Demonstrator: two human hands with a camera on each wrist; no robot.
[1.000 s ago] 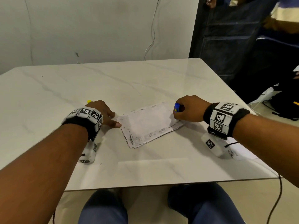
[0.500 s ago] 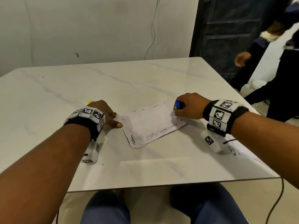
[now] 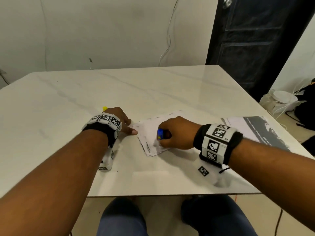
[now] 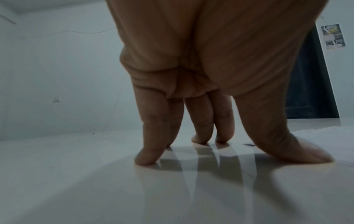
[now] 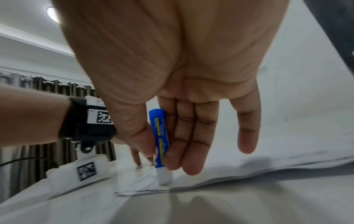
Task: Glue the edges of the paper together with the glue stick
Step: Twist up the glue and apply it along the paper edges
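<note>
A stack of white paper sheets [image 3: 150,128] with dark ragged edges lies mid-table. My right hand [image 3: 170,136] pinches a blue glue stick [image 3: 160,134] upright between thumb and fingers. In the right wrist view the glue stick [image 5: 160,139] has its white tip pressed on the paper [image 5: 249,163] close to the near edge. My left hand [image 3: 127,124] rests just left of the stack, its thumb at the paper's left corner. In the left wrist view its straight fingers [image 4: 153,136] stand on the tabletop and hold nothing.
A small yellow object [image 3: 105,108] peeks out behind my left hand. A printed grey-and-white sheet [image 3: 255,132] lies at the table's right edge. The table's front edge [image 3: 170,195] is near my knees. A dark door [image 3: 255,40] and white clutter on the floor [image 3: 281,101] are at the right.
My right hand has drawn the glue stick from the paper's far right corner to its near left part. The left hand has stayed put. The person by the door has left the view.
</note>
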